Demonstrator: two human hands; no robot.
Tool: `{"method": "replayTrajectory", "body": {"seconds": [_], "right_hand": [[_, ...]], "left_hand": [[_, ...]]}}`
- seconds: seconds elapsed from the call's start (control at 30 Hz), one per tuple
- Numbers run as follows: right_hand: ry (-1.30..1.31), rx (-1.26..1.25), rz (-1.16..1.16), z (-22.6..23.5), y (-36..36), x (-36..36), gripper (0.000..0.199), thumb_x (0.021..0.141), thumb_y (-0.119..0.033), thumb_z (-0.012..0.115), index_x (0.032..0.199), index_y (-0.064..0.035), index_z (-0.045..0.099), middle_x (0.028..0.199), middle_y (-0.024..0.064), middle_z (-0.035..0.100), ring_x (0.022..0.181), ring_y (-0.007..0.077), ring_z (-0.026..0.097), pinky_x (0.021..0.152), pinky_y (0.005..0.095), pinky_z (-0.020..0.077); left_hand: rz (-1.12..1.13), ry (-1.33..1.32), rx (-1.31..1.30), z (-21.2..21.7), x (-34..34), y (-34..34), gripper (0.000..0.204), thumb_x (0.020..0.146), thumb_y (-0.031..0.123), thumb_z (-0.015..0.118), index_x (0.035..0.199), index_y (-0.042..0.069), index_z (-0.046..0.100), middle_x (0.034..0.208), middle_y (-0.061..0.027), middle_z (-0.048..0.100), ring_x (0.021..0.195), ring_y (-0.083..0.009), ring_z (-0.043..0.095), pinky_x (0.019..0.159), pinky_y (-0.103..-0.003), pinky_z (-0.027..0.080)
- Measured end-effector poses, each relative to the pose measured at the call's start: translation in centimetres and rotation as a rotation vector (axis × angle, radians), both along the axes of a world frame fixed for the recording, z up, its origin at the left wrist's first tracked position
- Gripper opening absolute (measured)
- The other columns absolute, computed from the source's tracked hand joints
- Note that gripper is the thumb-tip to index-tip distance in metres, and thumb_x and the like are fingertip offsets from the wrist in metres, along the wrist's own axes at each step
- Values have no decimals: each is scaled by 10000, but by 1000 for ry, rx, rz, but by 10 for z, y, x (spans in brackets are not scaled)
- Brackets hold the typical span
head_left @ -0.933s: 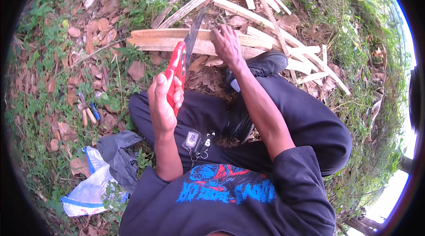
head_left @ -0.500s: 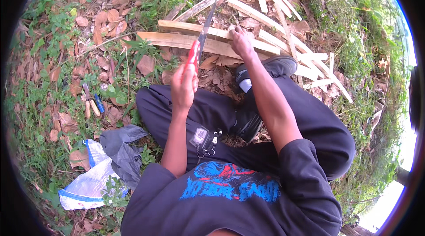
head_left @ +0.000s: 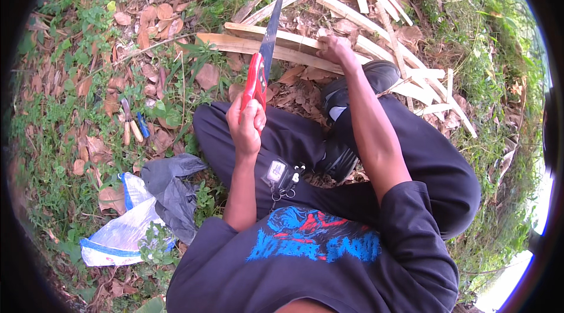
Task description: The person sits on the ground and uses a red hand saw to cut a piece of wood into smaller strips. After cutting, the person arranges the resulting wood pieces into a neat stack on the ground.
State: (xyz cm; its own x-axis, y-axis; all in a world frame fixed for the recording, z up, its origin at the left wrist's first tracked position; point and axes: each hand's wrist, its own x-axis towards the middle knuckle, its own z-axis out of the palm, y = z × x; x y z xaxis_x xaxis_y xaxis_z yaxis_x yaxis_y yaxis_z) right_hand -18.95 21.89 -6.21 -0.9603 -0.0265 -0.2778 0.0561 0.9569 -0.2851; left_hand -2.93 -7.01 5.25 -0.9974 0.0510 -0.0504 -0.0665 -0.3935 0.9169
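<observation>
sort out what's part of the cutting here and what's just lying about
In use: red-handled saw gripped in left hand; wooden strip pinned by right hand.
Lying about: pliers on the leaves; grey and white bags; loose split strips.

An outdoor work spot on bare ground is shown, not a room. The ground is covered with grass, weeds and dry brown leaves. Split wooden slats are scattered in a loose heap among the leaves. Small hand tools are left lying in the grass, and a plastic sack with a grey cloth is dropped nearby. Daylight is seen at the rim.
</observation>
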Motion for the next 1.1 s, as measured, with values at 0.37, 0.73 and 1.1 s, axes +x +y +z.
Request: {"method": "replayTrajectory", "body": {"seconds": [0.37,0.73,1.1], "right_hand": [[-324,-104,87,26,4,-15,507,837,-493,613,1261,-214,631,1224,133,641,1127,314,607,990,413,461],[303,193,-37,-59,-4,-11,466,979,-459,387,1010,-79,654,869,184,691,690,400,653,639,468,535],[300,-70,-451,-34,-22,4,597,967,-538,393,769,-83,725,788,220,667,728,370,662,604,478,518]], "left_hand": [[-51,-43,61,-7,1,10,118,879,93,491,909,-15,528,597,29,426,471,-25,358,437,-191,299],[-112,-104,-23,-21,-7,29,140,885,137,470,792,32,472,593,20,424,477,-35,362,441,-204,290],[-124,-149,-64,-15,-8,29,127,877,123,456,781,40,453,603,16,432,479,-33,368,432,-202,300]]}}
